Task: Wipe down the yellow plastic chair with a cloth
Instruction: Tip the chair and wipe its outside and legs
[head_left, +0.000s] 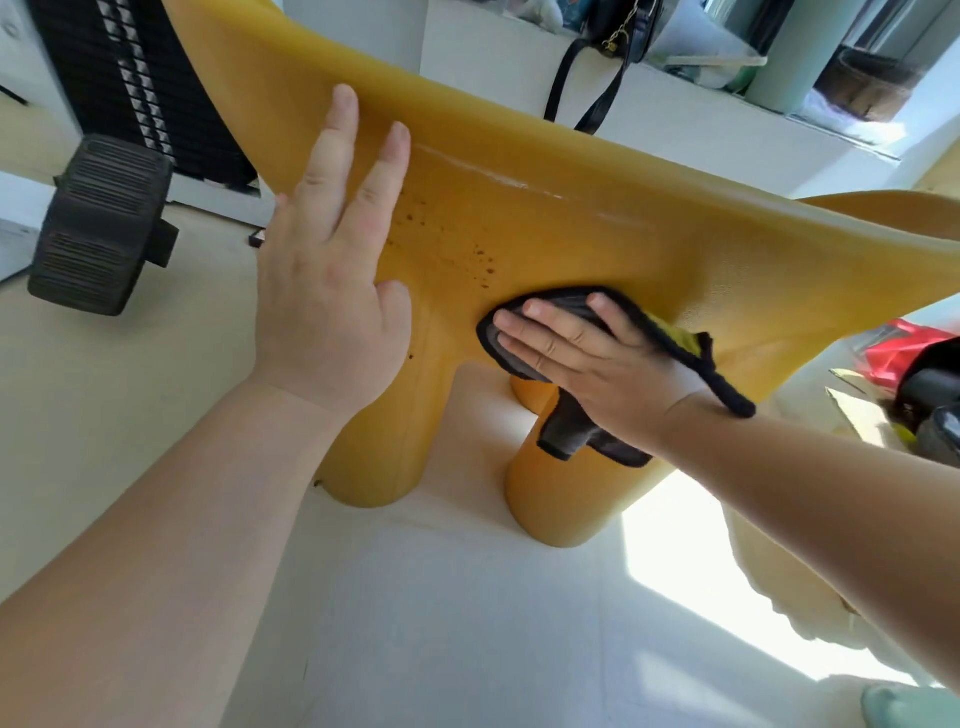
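The yellow plastic chair (571, 223) stands on the pale floor; left hand (332, 270), fingers spread flat, braces its surface; right hand (587, 358) presses a grey, black-edged cloth (511, 358) beside dark specks (480, 260), perhaps stains.

Both bare forearms reaching forward from the bottom corners. Left hand (332, 291) flat, palm down, fingers extended and slightly spread, thumb tucked low. Right hand (597, 358) lower, fingers straight and together, pointing left, palm pressed flat, wrist bent.
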